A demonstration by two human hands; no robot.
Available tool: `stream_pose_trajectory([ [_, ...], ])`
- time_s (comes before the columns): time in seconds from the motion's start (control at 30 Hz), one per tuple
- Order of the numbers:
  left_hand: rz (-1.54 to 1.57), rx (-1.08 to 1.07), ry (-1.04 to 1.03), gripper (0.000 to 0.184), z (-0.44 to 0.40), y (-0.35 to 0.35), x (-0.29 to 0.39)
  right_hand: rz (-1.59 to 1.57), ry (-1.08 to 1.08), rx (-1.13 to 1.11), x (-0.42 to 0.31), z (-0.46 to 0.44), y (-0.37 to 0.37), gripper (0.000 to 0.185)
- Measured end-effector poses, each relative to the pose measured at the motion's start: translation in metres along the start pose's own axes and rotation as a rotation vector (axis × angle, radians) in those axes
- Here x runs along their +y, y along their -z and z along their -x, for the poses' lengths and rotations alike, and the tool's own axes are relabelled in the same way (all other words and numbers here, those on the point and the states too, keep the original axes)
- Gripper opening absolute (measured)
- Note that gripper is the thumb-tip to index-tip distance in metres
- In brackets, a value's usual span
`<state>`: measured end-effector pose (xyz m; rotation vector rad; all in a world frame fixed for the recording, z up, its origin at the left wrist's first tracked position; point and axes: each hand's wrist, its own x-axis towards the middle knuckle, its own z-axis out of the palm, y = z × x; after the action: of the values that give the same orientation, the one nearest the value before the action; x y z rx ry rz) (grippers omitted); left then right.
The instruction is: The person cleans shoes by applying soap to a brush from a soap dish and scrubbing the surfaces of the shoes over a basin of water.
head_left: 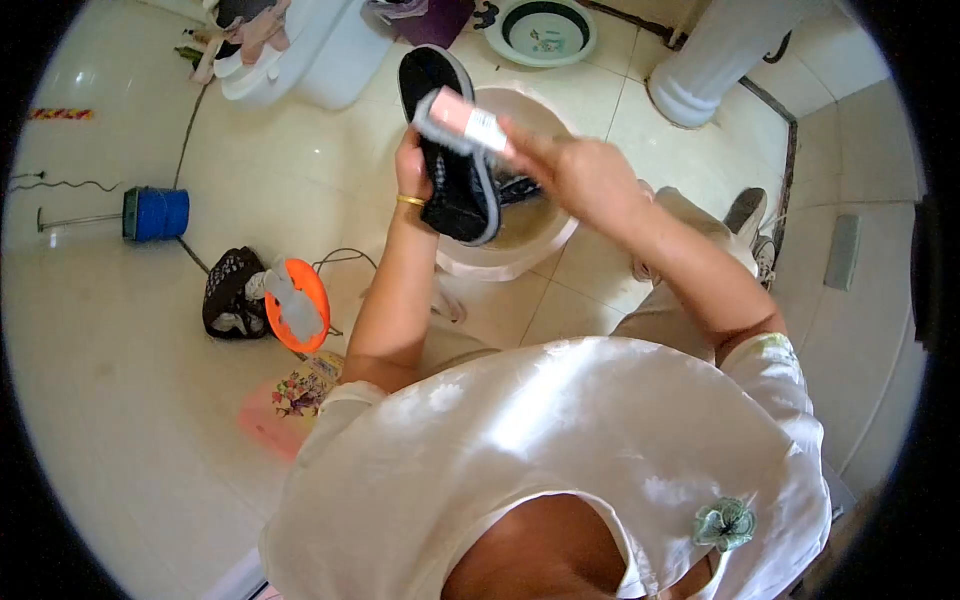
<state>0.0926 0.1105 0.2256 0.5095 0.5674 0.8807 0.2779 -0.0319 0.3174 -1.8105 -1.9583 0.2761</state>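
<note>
My left hand point(411, 166) is wrapped round the side of a black shoe point(455, 190) with a grey rim, holding it up over a pale basin point(480, 262). In my right hand point(575, 175) is a pink and white brush point(468, 119), its bristles against the upper part of the shoe. The right hand and brush are slightly blurred. Inside the basin there is murky water and a dark item, partly hidden by the shoe and my right hand.
A white bowl with a dark inner rim point(545, 35) is on the tiled floor beyond the basin. To the left lie a blue container point(156, 214), a black mesh basket point(232, 295) and an orange round item point(312, 320). A white pedestal point(690, 85) stands at the upper right.
</note>
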Motion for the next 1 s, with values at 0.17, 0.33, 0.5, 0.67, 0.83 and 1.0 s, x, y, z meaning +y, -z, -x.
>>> stream_pose_trajectory([
  [0.17, -0.009, -0.047, 0.282, 0.038, 0.015, -0.018, 0.010, 0.092, -0.101, 0.098, 0.018, -0.021, 0.005, 0.040],
  [0.33, 0.054, -0.065, 0.209, 0.043, 0.005, -0.018, -0.001, -0.020, -0.065, 0.171, 0.020, -0.021, 0.005, 0.041],
  [0.5, -0.108, -0.328, -0.065, 0.035, -0.003, 0.014, 0.002, 0.000, 0.099, 0.046, -0.001, -0.001, 0.004, 0.040],
  [0.67, -0.029, -0.064, 0.267, 0.044, 0.019, -0.042, -0.001, 0.098, -0.150, 0.137, 0.027, -0.032, 0.009, 0.039],
  [0.83, 0.068, -0.207, 0.099, 0.041, 0.001, -0.011, 0.003, 0.034, 0.053, 0.075, -0.003, 0.004, 0.001, 0.041],
  [1.0, -0.110, 0.016, 0.308, 0.038, 0.016, -0.036, 0.008, 0.113, -0.057, 0.164, 0.027, -0.021, 0.003, 0.041],
])
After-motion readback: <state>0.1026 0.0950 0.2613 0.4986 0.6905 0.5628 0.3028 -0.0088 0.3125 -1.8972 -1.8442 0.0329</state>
